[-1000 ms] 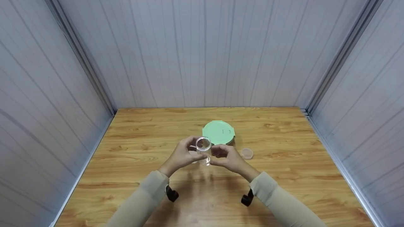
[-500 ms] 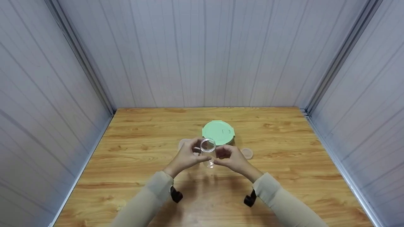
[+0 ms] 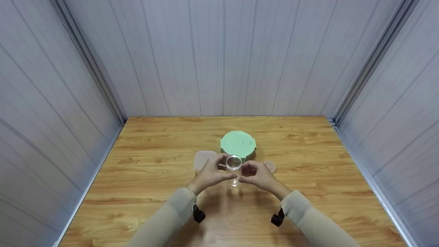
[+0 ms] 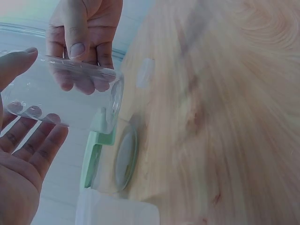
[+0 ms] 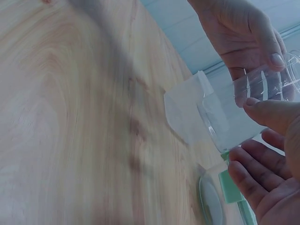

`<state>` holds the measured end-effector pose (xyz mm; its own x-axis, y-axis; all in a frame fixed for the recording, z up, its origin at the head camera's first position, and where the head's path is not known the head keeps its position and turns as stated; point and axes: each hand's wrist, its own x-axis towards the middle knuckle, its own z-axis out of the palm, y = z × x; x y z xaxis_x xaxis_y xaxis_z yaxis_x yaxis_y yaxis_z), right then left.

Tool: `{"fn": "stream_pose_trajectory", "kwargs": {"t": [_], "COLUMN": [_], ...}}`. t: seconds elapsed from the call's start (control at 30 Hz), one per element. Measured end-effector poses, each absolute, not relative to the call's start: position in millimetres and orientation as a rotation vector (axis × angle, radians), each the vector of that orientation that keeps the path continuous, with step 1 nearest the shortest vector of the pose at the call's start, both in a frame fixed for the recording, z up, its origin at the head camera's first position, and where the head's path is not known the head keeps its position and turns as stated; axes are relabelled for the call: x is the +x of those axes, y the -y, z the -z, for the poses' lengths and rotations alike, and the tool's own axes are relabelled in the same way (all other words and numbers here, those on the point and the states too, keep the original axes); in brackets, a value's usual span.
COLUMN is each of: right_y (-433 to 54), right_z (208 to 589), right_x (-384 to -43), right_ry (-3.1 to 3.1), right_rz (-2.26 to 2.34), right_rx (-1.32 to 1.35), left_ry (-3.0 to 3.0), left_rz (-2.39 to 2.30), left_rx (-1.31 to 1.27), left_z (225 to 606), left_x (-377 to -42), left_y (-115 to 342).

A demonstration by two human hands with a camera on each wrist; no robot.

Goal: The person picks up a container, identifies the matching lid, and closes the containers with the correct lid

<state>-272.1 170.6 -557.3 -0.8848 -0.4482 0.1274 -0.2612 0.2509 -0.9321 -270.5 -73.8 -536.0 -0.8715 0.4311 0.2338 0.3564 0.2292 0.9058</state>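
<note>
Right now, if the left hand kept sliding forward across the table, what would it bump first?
Probably the frosted square lid just beyond the left hand, which holds the clear jar; depth is uncertain.

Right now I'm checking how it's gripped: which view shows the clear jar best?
The left wrist view: the clear jar lies sideways, with fingertips of the left hand and right hand visible on its wall. The right wrist view cuts the jar off at the frame edge. The head view shows it small between both hands.

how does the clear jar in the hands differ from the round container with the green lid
The clear plastic jar is held above the wooden table by both hands, left hand and right hand; the round green-lidded container rests on it untouched. The jar is narrow and lidless; the container is wider and lidded. Both are round.
</note>
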Motion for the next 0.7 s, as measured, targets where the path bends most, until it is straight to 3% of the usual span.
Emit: {"fn": "stream_pose_trajectory", "kwargs": {"t": [0.7], "right_y": [-187.7], "right_z": [583.0], "right_x": [-271.7], "right_ry": [-2.293], "right_rz": [1.637], "right_rx": [-0.645], "left_ry": [-2.401], "left_rz": [-1.698], "left_rx": [0.760], "left_z": [569.4], "left_x": [-269.9], "left_y": [51.3]}}
